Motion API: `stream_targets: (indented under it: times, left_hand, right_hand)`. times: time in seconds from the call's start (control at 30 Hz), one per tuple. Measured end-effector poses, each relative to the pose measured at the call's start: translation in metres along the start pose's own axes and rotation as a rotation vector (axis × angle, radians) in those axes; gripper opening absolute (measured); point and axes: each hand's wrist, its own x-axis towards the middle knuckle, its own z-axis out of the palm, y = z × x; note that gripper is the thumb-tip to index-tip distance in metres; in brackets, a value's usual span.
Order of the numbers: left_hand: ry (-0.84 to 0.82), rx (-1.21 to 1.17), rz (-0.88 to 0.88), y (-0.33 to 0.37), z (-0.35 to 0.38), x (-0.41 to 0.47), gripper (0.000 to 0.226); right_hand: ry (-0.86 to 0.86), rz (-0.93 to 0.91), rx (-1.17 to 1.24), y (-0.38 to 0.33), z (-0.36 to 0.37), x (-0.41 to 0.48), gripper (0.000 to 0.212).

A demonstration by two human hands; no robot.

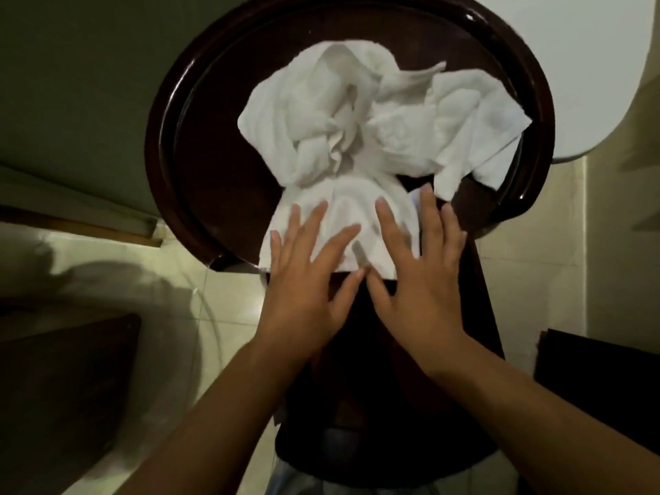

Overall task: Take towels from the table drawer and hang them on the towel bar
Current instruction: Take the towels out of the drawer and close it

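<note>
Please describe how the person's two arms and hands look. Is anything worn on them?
Both forearms are bare up to the frame edge: no sleeves show. The left hand and right hand carry no gloves, rings, watch or bracelet that can be seen. The nails look short and unpainted.

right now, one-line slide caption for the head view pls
Both hands, left hand and right hand, spread open over crumpled white towels on a dark round table.

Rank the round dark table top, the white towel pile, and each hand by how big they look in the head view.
1. Round dark table top
2. White towel pile
3. Left hand and right hand: they look alike, so unranked; nearness to the camera enlarges both.
</note>
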Motion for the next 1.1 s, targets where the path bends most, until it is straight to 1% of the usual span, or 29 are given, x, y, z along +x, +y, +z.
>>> stream_targets:
  times: [0.07, 0.1, 0.17, 0.23, 0.27, 0.33, 0.4, 0.47, 0.53, 0.6, 0.67, 0.73, 0.77, 0.87, 0.97, 1.1]
  left_hand:
    - [-0.061, 0.060, 0.047, -0.003, 0.009, -0.039, 0.051]
    - [-0.116, 0.067, 0.052, -0.004, 0.013, -0.058, 0.053]
    - [-0.240, 0.064, 0.053, -0.007, 0.024, -0.095, 0.064]
    - [-0.389, 0.117, 0.062, -0.011, 0.037, -0.131, 0.083]
    - [-0.483, 0.162, 0.068, -0.013, 0.043, -0.147, 0.094]
    - [-0.658, 0.232, 0.101, -0.017, 0.051, -0.172, 0.111]
    - [-0.756, 0.261, 0.139, -0.022, 0.056, -0.189, 0.121]
    - [-0.777, 0.280, 0.163, -0.025, 0.058, -0.197, 0.125]
    - [-0.771, 0.306, 0.154, -0.025, 0.061, -0.196, 0.122]
    - [-0.692, 0.290, 0.089, -0.025, 0.063, -0.191, 0.113]
    - [-0.603, 0.245, -0.015, -0.025, 0.063, -0.182, 0.105]
    - [-0.575, 0.226, -0.068, -0.024, 0.063, -0.171, 0.107]
    - [-0.601, 0.244, -0.063, -0.024, 0.064, -0.166, 0.112]
    - [-0.754, 0.329, 0.004, -0.019, 0.067, -0.156, 0.130]
    - [-0.802, 0.374, 0.062, -0.016, 0.075, -0.158, 0.126]
    - [-0.785, 0.349, 0.001, -0.020, 0.078, -0.164, 0.126]
  right_hand:
    - [-0.102, -0.012, 0.023, 0.014, 0.002, -0.050, 0.087]
    - [-0.153, -0.025, 0.020, 0.021, 0.003, -0.075, 0.086]
    - [-0.268, -0.056, -0.011, 0.032, 0.002, -0.121, 0.080]
    - [-0.416, -0.104, -0.030, 0.041, 0.000, -0.160, 0.079]
    - [-0.486, -0.135, -0.043, 0.045, -0.001, -0.177, 0.084]
    - [-0.597, -0.216, -0.113, 0.052, -0.001, -0.200, 0.103]
    - [-0.676, -0.272, -0.195, 0.055, 0.000, -0.212, 0.115]
    - [-0.704, -0.267, -0.218, 0.054, 0.003, -0.215, 0.125]
    - [-0.697, -0.235, -0.194, 0.051, 0.006, -0.210, 0.133]
    - [-0.654, -0.212, -0.165, 0.050, 0.009, -0.198, 0.131]
    - [-0.619, -0.198, -0.149, 0.050, 0.013, -0.182, 0.126]
    - [-0.622, -0.200, -0.159, 0.050, 0.017, -0.162, 0.127]
    - [-0.635, -0.201, -0.172, 0.049, 0.018, -0.152, 0.131]
    - [-0.708, -0.222, -0.197, 0.044, 0.020, -0.136, 0.143]
    - [-0.779, -0.313, -0.233, 0.045, 0.021, -0.147, 0.147]
    - [-0.780, -0.371, -0.227, 0.048, 0.024, -0.165, 0.137]
